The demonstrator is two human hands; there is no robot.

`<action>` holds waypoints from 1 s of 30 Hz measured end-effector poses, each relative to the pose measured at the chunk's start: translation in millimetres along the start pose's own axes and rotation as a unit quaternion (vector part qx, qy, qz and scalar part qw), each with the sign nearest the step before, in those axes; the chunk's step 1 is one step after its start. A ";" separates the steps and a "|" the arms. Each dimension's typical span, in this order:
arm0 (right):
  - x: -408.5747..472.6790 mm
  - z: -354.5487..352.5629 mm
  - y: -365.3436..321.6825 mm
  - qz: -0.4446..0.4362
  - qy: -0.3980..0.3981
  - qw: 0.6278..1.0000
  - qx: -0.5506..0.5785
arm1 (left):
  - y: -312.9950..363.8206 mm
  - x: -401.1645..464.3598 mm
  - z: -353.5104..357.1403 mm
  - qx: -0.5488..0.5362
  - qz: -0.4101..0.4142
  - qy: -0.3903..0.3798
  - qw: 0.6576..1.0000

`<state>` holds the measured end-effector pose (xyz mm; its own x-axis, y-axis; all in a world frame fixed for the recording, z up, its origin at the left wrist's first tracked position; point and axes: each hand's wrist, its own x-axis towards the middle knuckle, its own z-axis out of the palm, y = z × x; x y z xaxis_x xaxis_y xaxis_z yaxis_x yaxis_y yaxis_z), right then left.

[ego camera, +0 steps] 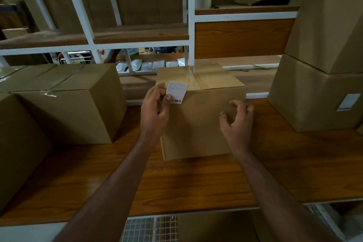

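Taped brown cardboard box (202, 116) mid wooden bench (196, 182), gaps either side, left hand (155, 110) pinching small white barcode label (177, 92) at top front edge, right hand (236, 120) loosely curled, holding nothing, against front face

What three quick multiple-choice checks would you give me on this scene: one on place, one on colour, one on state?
1. Where does the left hand hold the label?
A. at the top front edge of the middle box
B. on the upper shelf
C. flat on the table

2. What colour is the label?
A. yellow
B. white
C. blue

3. How is the middle box's top?
A. flaps open
B. missing
C. taped shut

Answers:
1 A: thumb and fingers pinch it right at that edge.
2 B: it is white paper with a black barcode.
3 C: clear tape runs along the closed seam.
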<state>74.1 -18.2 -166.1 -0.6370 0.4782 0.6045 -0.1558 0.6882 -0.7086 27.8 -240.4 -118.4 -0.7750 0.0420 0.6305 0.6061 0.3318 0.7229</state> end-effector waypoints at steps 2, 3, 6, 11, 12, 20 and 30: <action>6.9 -3.5 -10.6 -0.015 0.019 1.000 -0.006 | 4.6 13.5 -3.1 0.014 0.009 0.017 1.000; 10.6 -6.0 -17.7 -0.019 0.027 0.999 -0.008 | 8.5 20.9 -5.1 0.019 0.016 0.030 0.999; 21.4 -13.4 -39.5 -0.038 0.046 0.998 -0.016 | 25.1 41.9 -10.4 0.013 0.028 0.057 0.998; 38.9 -15.7 -54.1 -0.037 0.040 0.998 -0.035 | 39.0 72.4 -12.2 0.057 0.007 0.037 0.998; 40.1 -15.6 -55.0 -0.044 0.037 0.998 -0.041 | 38.2 77.3 -12.1 0.066 0.005 0.035 0.997; 8.7 -3.5 -55.4 -0.191 -0.045 0.954 -0.228 | 24.3 100.0 -8.2 0.076 0.008 0.022 0.997; 17.5 9.4 -55.4 -0.218 -0.043 0.934 -0.281 | 7.2 114.7 -5.0 0.084 0.001 0.007 0.996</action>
<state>64.5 -53.1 -119.6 -0.6678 0.0575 0.7421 -0.0089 0.9963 -0.0852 -55.8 -237.9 -39.5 -0.7704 0.0312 0.6367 0.5689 0.4843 0.6646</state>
